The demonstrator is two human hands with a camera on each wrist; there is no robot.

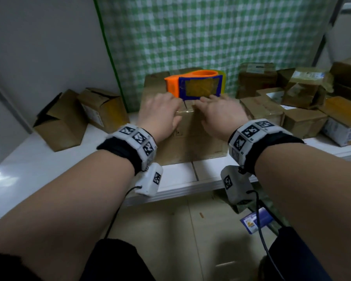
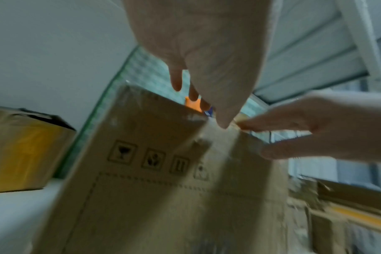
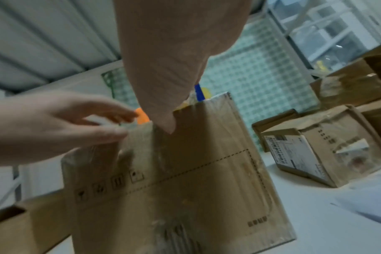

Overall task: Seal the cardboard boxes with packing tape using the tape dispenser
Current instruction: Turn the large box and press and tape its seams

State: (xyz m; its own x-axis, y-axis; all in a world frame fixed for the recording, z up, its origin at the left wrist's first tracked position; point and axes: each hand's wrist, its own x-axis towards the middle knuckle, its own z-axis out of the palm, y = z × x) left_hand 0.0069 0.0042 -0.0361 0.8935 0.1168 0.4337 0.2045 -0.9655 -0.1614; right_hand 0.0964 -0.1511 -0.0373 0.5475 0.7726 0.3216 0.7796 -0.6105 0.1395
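On the white table [image 1: 49,159], the tall brown cardboard box [image 1: 188,138] carries the orange-and-blue plastic tape dispenser [image 1: 193,84] parked on top, w/ left hand [image 1: 160,110] & right hand [image 1: 221,112] flat, gripping nothing, prob. smoothing tape at the near edge.

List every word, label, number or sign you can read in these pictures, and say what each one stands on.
No words or numbers are legible.
Handling pictograms, no text: front of the central cardboard box.
Row of small printed characters, blurred: same box's lower corner in the right wrist view.
Shipping label, too blurred: box on the right.
Square coded markers: wristbands.
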